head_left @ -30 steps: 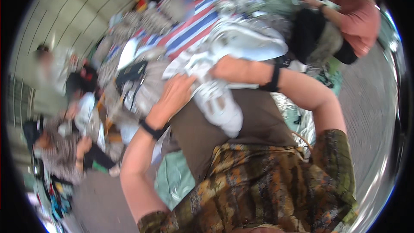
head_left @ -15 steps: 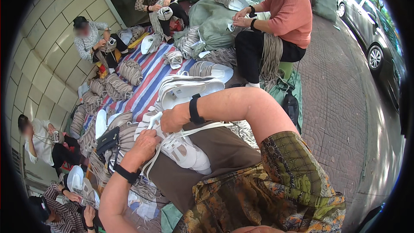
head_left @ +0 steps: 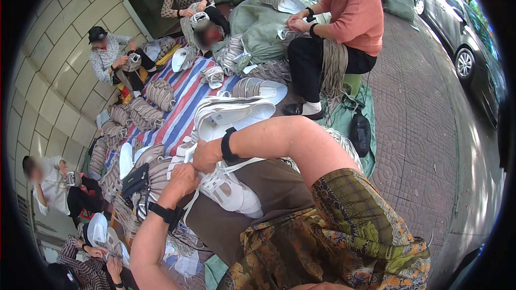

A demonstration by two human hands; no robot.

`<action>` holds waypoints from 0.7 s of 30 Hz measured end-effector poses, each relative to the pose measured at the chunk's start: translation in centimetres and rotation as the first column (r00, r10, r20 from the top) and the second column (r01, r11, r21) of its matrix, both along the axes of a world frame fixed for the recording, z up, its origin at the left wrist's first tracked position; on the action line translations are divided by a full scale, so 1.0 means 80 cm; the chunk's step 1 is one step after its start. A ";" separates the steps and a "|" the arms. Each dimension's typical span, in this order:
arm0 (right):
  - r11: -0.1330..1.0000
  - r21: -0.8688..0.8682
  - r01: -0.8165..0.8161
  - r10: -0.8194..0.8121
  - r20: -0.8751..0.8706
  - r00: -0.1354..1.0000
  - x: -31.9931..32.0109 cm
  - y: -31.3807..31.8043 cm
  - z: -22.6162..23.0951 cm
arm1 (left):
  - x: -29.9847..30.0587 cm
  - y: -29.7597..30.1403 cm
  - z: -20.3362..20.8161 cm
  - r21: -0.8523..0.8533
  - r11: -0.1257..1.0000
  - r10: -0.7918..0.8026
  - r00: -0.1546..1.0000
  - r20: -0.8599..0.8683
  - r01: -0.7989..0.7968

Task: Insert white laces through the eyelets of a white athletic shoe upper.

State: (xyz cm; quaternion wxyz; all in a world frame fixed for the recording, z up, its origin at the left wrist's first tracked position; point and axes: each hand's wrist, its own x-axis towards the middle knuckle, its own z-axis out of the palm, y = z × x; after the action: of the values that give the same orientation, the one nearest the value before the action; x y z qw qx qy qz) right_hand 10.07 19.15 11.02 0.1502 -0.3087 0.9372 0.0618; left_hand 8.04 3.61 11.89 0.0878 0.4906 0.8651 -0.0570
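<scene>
Two hands at work on one white shoe [head_left: 228, 189], lying across the lap on brown cloth. Farthest left along the wall, seated people, partly blurred, with bundles of grey shoe parts [head_left: 141, 111] stacked near them on a striped mat [head_left: 180, 108]. Next, a small black pouch [head_left: 135, 179] lying on grey bundles just left of the lap. Then the left hand [head_left: 183, 178], a black watch at the wrist, fingers curled shut near the shoe's upper left end, seemingly pinching a white lace [head_left: 189, 212] that trails down past the wrist; exactly what sits inside the fist cannot be told. Just above and to the right, touching or nearly so, the right hand [head_left: 206, 156], black band at the wrist, also closed around the laces or the top edge of the same end; contents of that grip likewise hidden. Shoe's long axis running from the two hands at upper left down toward lower right, sole end pointing at the patterned green-and-yellow sleeve. Both hands at the same end, left a little lower and closer to the shoe's body, the rest of the shoe lying right of and below both grips. More white shoes [head_left: 231, 114] piled behind the right forearm. Further right, a seated person in a pink top [head_left: 357, 16] handling grey cord, then a paved walkway and a parked car [head_left: 462, 27] at the far right edge.
</scene>
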 end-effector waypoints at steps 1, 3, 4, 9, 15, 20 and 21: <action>1.000 -0.011 0.013 -0.013 -0.001 1.000 -0.002 -0.001 -0.003 | -0.002 -0.002 -0.007 0.001 1.000 -0.012 1.000 0.002 0.012; 0.999 0.019 0.036 -0.037 0.034 0.999 -0.007 -0.005 -0.010 | -0.008 -0.004 -0.020 0.012 0.995 0.102 0.995 -0.018 -0.101; 0.998 0.044 0.036 -0.038 0.063 0.997 -0.009 -0.014 -0.008 | -0.010 -0.007 -0.022 0.012 0.995 0.103 0.995 -0.021 -0.102; 0.992 -0.072 0.105 -0.102 0.044 0.994 -0.014 -0.020 -0.029 | -0.003 -0.009 -0.023 -0.005 0.994 0.107 0.991 -0.079 -0.107; 0.915 -0.390 0.103 -0.192 -0.196 0.962 -0.017 0.032 -0.067 | 0.019 -0.020 -0.026 0.442 0.895 -0.049 0.998 -0.029 0.057; 0.497 -0.849 0.179 -0.207 0.084 0.975 -0.007 0.002 -0.012 | 0.103 -0.010 -0.027 0.587 0.797 -0.266 0.955 0.128 0.144; 0.496 -0.851 0.169 -0.152 0.107 0.983 0.003 -0.022 0.006 | 0.133 -0.011 -0.021 0.520 0.828 -0.324 0.937 0.133 0.212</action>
State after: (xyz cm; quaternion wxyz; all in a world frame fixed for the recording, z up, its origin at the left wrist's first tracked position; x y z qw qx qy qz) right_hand 10.28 17.40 11.52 -0.0082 -0.2548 0.8684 -0.4254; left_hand 18.71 2.73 10.18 0.0426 0.6168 0.7576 0.2094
